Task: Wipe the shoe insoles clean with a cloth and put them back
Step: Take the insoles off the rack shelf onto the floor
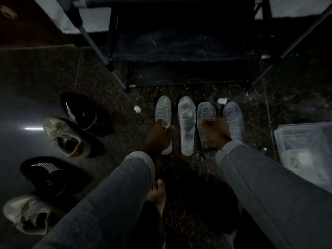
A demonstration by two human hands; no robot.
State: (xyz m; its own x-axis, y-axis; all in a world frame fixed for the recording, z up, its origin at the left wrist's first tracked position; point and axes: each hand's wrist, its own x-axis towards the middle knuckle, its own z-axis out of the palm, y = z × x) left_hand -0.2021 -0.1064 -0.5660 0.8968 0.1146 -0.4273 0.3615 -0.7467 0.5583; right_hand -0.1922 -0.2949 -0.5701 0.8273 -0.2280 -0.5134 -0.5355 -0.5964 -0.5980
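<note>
Insoles: four in a row on the floor, mid-frame, out of the shoes at left. Left hand grips leftmost insole; right hand over third insole, grasp unclear. No cloth visible; refitting remains.

Bare floor left of insoles, shoes far left, rack behind, bin right.
</note>
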